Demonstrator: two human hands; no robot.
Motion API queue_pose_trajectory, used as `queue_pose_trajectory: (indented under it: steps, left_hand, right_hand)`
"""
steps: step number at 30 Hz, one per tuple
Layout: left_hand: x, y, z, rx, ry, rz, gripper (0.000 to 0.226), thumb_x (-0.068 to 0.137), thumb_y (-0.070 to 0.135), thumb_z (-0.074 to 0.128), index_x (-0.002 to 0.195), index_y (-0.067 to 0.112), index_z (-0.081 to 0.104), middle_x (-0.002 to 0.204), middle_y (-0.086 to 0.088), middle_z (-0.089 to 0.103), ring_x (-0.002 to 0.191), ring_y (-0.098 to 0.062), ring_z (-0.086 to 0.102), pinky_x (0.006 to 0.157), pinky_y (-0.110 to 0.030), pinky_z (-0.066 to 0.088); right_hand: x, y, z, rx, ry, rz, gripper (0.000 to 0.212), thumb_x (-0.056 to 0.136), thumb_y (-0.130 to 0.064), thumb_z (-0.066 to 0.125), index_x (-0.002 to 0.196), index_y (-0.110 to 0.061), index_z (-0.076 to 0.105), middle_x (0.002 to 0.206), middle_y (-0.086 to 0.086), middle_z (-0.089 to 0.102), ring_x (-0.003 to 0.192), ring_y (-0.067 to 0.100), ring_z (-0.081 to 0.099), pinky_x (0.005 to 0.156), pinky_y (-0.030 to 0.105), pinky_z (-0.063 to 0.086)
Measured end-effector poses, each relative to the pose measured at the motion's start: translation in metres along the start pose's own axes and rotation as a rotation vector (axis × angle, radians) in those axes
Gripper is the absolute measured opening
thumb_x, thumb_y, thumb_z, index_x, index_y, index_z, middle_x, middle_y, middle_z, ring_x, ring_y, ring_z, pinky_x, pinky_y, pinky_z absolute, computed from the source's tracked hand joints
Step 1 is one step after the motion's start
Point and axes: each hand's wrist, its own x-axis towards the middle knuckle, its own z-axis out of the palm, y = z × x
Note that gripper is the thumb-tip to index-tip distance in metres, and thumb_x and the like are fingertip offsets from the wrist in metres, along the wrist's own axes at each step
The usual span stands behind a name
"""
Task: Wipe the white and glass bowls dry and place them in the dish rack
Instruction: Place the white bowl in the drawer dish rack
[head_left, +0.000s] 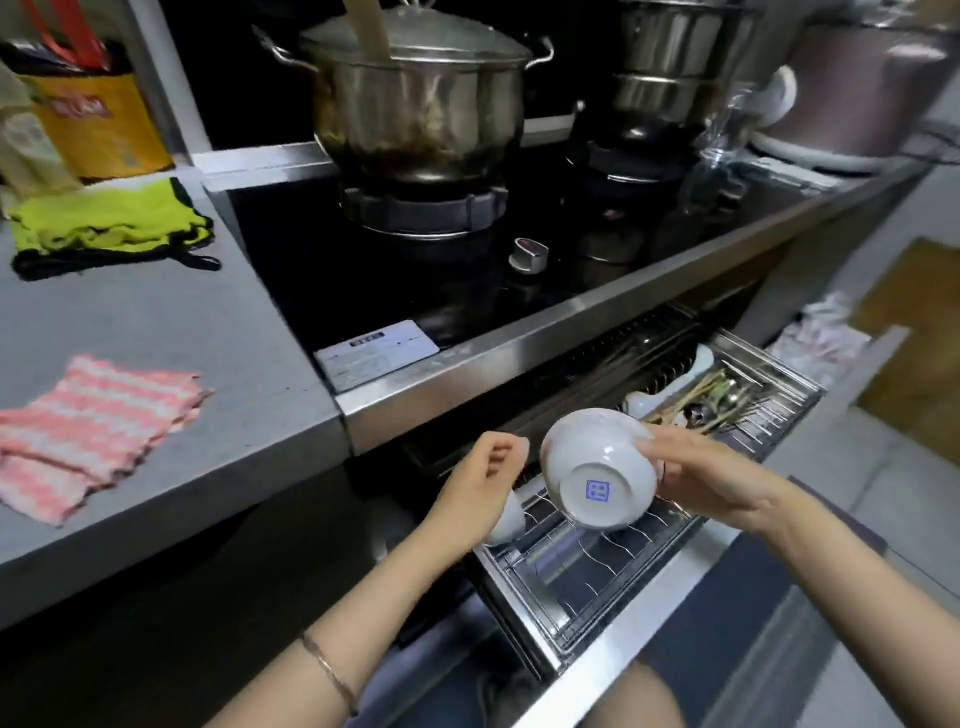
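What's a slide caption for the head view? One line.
Right hand lowers an upturned white bowl toward the rack; left hand beside it.

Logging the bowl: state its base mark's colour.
Blue square mark on the white bowl base, head view.

We see our arms bare to the elbow, a thin bracelet (328, 670) circling our left forearm, and dark blue shorts (426, 680).

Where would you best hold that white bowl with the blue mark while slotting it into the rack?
Probably by its rim, from the right, as the right hand does now. The white bowl is tipped on edge, base facing the camera, so a rim grip leaves its lower edge free to enter the dish rack.
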Motion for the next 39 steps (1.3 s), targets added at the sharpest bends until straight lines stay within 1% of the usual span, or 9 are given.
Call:
queue_pose_trajectory:
  steps: [3, 8, 10, 12, 16, 23, 32, 36, 39]
  left_hand:
    - [0.012, -0.046, 0.007, 0.363, 0.027, 0.028, 0.048, 0.092, 0.041, 0.057, 0.134, 0.020, 0.046, 0.135, 0.003, 0.050, 0.128, -0.014, 0.044, 0.107, -0.027, 0.035]
    - [0.029, -0.108, 0.019, 0.848, -0.019, 0.043, 0.086, 0.086, 0.067, 0.040, 0.153, 0.019, 0.013, 0.159, 0.005, 0.019, 0.144, -0.017, 0.021, 0.115, -0.035, 0.017]
    - [0.033, -0.125, 0.021, 0.967, 0.000, 0.069, 0.092, 0.079, 0.072, 0.023, 0.153, 0.019, 0.018, 0.157, 0.003, 0.026, 0.143, -0.023, 0.026, 0.115, -0.038, 0.012]
    - [0.036, -0.137, 0.024, 1.037, 0.014, 0.099, 0.087, 0.081, 0.069, 0.027, 0.148, 0.015, 0.034, 0.148, 0.000, 0.044, 0.136, -0.026, 0.040, 0.113, -0.038, 0.008]
    - [0.036, -0.148, 0.025, 1.042, 0.089, 0.174, 0.077, 0.086, 0.064, 0.038, 0.140, 0.011, 0.048, 0.139, -0.001, 0.054, 0.125, -0.026, 0.051, 0.112, -0.039, 0.012]
    - [0.021, -0.150, 0.023, 0.975, 0.059, 0.187, 0.071, 0.090, 0.060, 0.036, 0.143, 0.012, 0.044, 0.148, 0.000, 0.044, 0.127, -0.025, 0.048, 0.113, -0.042, 0.017]
    - [0.020, -0.148, 0.023, 0.978, 0.060, 0.191, 0.068, 0.089, 0.056, 0.041, 0.142, 0.014, 0.045, 0.148, 0.001, 0.045, 0.125, -0.020, 0.050, 0.112, -0.042, 0.017]
    - [0.021, -0.145, 0.024, 0.988, 0.069, 0.196, 0.068, 0.088, 0.055, 0.040, 0.140, 0.012, 0.049, 0.144, -0.001, 0.049, 0.120, -0.020, 0.055, 0.109, -0.042, 0.019]
    - [0.024, -0.147, 0.024, 1.035, 0.084, 0.212, 0.069, 0.085, 0.056, 0.041, 0.136, 0.011, 0.053, 0.139, -0.002, 0.054, 0.115, -0.022, 0.060, 0.106, -0.043, 0.024]
  right_hand:
    - [0.029, 0.015, -0.022, -0.074, 0.151, 0.080, 0.042, 0.077, -0.032, 0.075, 0.116, -0.017, 0.069, 0.119, 0.021, 0.065, 0.104, 0.035, 0.061, 0.096, 0.052, 0.042]
    - [0.096, 0.051, -0.031, -0.103, 0.253, 0.204, 0.019, 0.093, -0.020, 0.057, 0.109, -0.016, 0.066, 0.110, 0.015, 0.066, 0.093, 0.027, 0.061, 0.071, 0.038, 0.048]
    - [0.119, 0.063, -0.030, -0.123, 0.264, 0.257, 0.015, 0.093, -0.020, 0.056, 0.104, -0.017, 0.065, 0.100, 0.010, 0.066, 0.086, 0.026, 0.061, 0.066, 0.033, 0.047]
    - [0.141, 0.074, -0.030, -0.128, 0.271, 0.296, 0.014, 0.091, -0.018, 0.057, 0.102, -0.015, 0.064, 0.097, 0.010, 0.066, 0.082, 0.026, 0.061, 0.063, 0.030, 0.045]
    - [0.169, 0.089, -0.027, -0.174, 0.235, 0.372, 0.009, 0.088, -0.018, 0.060, 0.095, -0.013, 0.062, 0.096, 0.014, 0.063, 0.085, 0.030, 0.058, 0.071, 0.034, 0.044]
    - [0.184, 0.099, -0.008, -0.099, 0.158, 0.442, 0.013, 0.091, -0.014, 0.055, 0.101, -0.005, 0.055, 0.089, 0.012, 0.062, 0.070, 0.024, 0.060, 0.046, 0.022, 0.046]
    - [0.196, 0.128, 0.010, -0.140, 0.279, 0.371, 0.014, 0.088, -0.015, 0.066, 0.083, -0.012, 0.053, 0.080, 0.010, 0.059, 0.067, 0.023, 0.055, 0.062, 0.029, 0.041]
    - [0.196, 0.133, 0.015, -0.151, 0.235, 0.365, 0.035, 0.087, -0.020, 0.068, 0.117, -0.003, 0.060, 0.100, 0.014, 0.066, 0.085, 0.027, 0.062, 0.079, 0.039, 0.051]
    - [0.193, 0.134, 0.016, -0.192, 0.209, 0.359, 0.035, 0.087, -0.022, 0.069, 0.117, -0.004, 0.061, 0.101, 0.014, 0.067, 0.088, 0.028, 0.064, 0.080, 0.041, 0.052]
